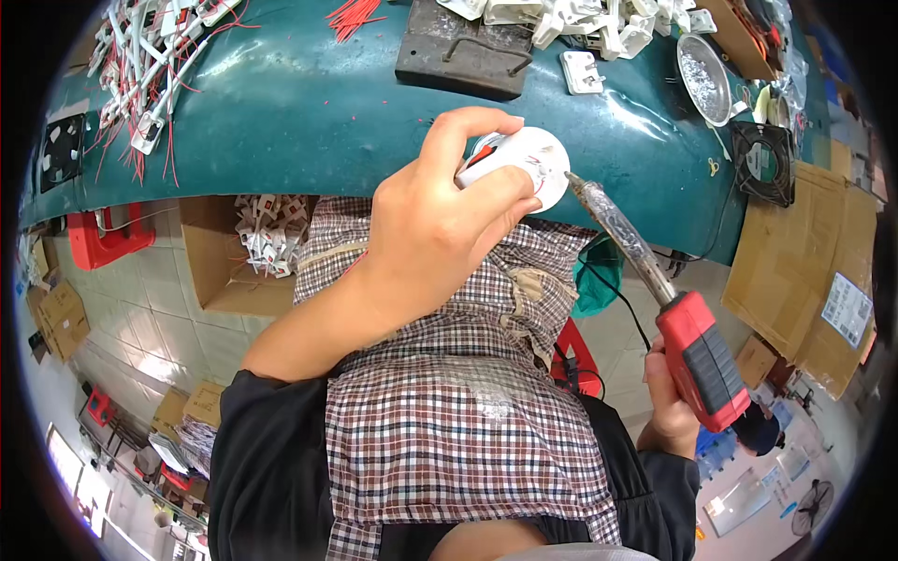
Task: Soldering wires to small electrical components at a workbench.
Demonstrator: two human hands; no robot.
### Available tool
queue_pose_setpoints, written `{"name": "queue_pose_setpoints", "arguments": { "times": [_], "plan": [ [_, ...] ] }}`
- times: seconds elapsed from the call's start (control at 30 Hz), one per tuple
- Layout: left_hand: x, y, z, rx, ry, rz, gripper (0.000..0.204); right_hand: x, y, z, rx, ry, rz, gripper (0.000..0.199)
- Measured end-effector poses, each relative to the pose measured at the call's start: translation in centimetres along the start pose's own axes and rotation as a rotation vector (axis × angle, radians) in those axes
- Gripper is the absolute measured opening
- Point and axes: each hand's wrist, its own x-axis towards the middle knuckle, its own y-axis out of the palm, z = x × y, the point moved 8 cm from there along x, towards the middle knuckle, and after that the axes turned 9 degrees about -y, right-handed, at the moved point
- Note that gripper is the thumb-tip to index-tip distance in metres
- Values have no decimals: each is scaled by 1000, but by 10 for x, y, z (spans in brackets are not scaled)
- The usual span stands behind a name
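One white part (546, 157) (round-faced), within left grip (435, 201), soldering tip (577, 183) just beside.

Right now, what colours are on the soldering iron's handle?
The handle is red and black; head view.

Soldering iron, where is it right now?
Head view, right of centre: the soldering iron is in the right hand, its tip by the edge of the white round part held in the left hand.

The left hand (435, 210), back upward and fingers (475, 119) curled inward, is positioned left of the tip (573, 179) of the soldering iron (666, 297), its bare forearm (323, 323) slanting farther left, while the right hand (671, 411) clasps the iron's handle (702, 360).
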Motion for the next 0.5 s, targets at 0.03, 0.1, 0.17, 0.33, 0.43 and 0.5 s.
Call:
{"name": "queue_pose_setpoints", "arguments": {
  "times": [0.03, 0.1, 0.17, 0.33, 0.43, 0.5],
  "plan": [
    [0, -1, 0, -1, 5, -16, 19, -3, -4, -1, -78, -25, -40, 23],
    [2, -2, -1, -9, 15, -32, 19, -3, -8, 2, -162, -48, -83, 24],
    [3, -3, 1, -6, 7, -13, 19, -3, -15, -10, 29, 158, -254, 23],
    [4, 1, 5, -21, -44, 34, 19, 61, 9, -21, 367, 0, -509, 35],
    [8, -1, 0, -1, -30, 31, 19, 104, 19, -29, 174, -119, -637, 48],
    [11, -4, -6, 22, 7, -1, 19, 128, 35, -48, 184, -290, -609, 58]
  ]
}}
